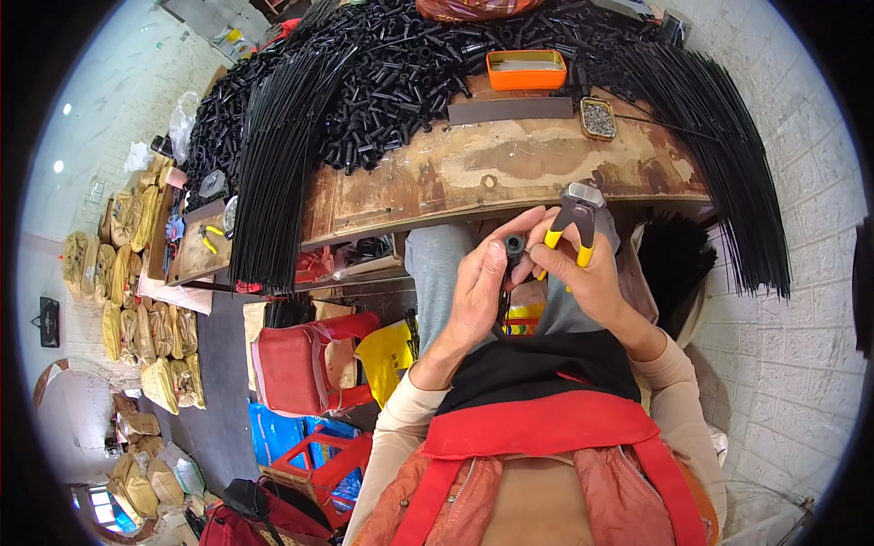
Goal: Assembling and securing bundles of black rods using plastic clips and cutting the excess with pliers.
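Left hand (477,289) grips black tube (514,244), right hand (592,278) holds yellow-handled pliers (577,213); markings on yellow bag (382,357) unreadable

The premises present as a workshop: a stained wooden workbench (510,155) carries heaped black tubular parts (382,114) and long black rods (275,168); wrapped packages (159,384) stack at left.

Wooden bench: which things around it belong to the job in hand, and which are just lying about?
Job, it seems:
yellow-handled pliers in the right hand
black tubular piece in the left hand
heaped black pieces

Lying about, probably:
red seat
wrapped packages
orange container
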{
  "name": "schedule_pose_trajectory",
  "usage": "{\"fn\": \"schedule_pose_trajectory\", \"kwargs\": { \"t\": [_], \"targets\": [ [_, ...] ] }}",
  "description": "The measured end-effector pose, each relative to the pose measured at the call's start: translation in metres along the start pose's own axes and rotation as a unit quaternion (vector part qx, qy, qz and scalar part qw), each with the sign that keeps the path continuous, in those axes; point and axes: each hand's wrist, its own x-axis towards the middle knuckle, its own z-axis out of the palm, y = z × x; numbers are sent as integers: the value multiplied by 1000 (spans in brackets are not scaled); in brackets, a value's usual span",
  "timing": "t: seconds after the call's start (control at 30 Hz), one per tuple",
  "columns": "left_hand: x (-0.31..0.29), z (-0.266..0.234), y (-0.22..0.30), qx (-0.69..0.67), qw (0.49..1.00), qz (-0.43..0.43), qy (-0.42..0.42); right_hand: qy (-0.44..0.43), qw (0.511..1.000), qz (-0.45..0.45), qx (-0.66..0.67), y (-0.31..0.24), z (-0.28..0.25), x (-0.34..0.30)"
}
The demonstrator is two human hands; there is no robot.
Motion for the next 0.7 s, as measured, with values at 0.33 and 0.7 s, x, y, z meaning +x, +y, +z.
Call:
{"fn": "schedule_pose_trajectory", "kwargs": {
  "t": [0.33,0.7],
  "targets": [
    [3,-7,-2,7,1000,-15,11,83,957,-185,-208,16,-4,16],
    [17,-4,2,116,993,-8,-25,-104,904,209,-359,-51,-27,-18]
  ]
}}
